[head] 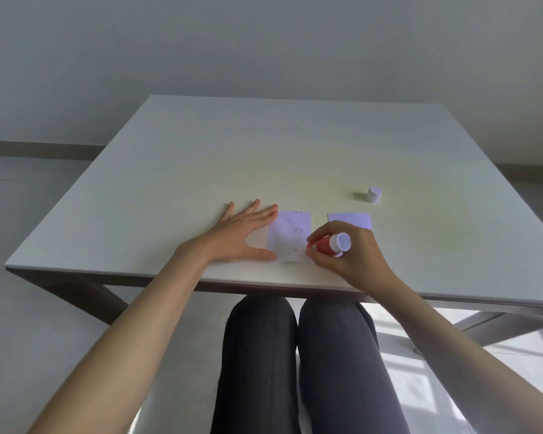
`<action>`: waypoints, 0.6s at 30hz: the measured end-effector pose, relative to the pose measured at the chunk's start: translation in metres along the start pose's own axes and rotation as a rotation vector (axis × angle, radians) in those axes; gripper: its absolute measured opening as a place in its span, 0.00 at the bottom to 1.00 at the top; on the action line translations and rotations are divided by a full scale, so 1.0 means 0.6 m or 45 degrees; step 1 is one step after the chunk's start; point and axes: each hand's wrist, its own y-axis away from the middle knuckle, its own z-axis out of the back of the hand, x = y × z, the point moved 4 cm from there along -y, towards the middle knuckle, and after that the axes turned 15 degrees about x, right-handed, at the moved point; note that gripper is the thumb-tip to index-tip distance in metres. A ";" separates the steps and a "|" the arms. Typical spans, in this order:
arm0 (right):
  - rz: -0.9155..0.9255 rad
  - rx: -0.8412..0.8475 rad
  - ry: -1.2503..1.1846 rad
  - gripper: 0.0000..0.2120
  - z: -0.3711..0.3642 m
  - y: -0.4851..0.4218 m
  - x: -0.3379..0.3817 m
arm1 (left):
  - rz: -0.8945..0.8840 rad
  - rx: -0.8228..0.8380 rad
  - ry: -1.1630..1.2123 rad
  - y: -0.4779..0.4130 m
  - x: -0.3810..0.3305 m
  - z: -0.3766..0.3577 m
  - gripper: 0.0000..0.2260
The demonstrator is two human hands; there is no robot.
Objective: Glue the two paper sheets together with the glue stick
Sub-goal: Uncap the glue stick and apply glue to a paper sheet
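Observation:
A small white paper sheet (289, 233) with faint marks lies on the table near its front edge. My left hand (242, 234) rests flat with spread fingers, thumb and fingertips pinning the sheet's left edge. My right hand (351, 255) grips a red glue stick (328, 244) with a white end, tilted so its tip touches the sheet's lower right edge. A second white sheet (350, 220) lies just to the right, its near part hidden behind my right hand.
The glue stick's white cap (374, 194) stands on the pale table (201, 170) beyond the second sheet. The table's front edge runs just below my hands, with my knees under it.

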 end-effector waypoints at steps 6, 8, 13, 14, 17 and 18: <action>0.037 0.055 0.064 0.04 -0.001 -0.053 0.013 | -0.006 0.024 0.016 0.001 0.001 0.001 0.41; -0.049 -0.046 0.083 0.03 0.020 -0.083 0.000 | -0.010 0.017 0.017 0.000 0.001 0.002 0.39; -0.015 -0.101 0.207 0.04 0.001 -0.094 0.003 | -0.021 -0.013 0.007 -0.003 0.004 -0.001 0.39; 0.034 -0.062 0.224 0.04 -0.015 -0.088 0.012 | -0.023 -0.025 0.020 -0.004 0.004 -0.002 0.40; 0.151 0.084 0.230 0.03 -0.047 -0.070 0.033 | -0.031 -0.042 0.078 -0.005 0.004 -0.003 0.41; 0.167 0.070 0.234 0.03 -0.041 -0.070 0.036 | -0.032 -0.042 0.084 -0.005 0.005 -0.004 0.41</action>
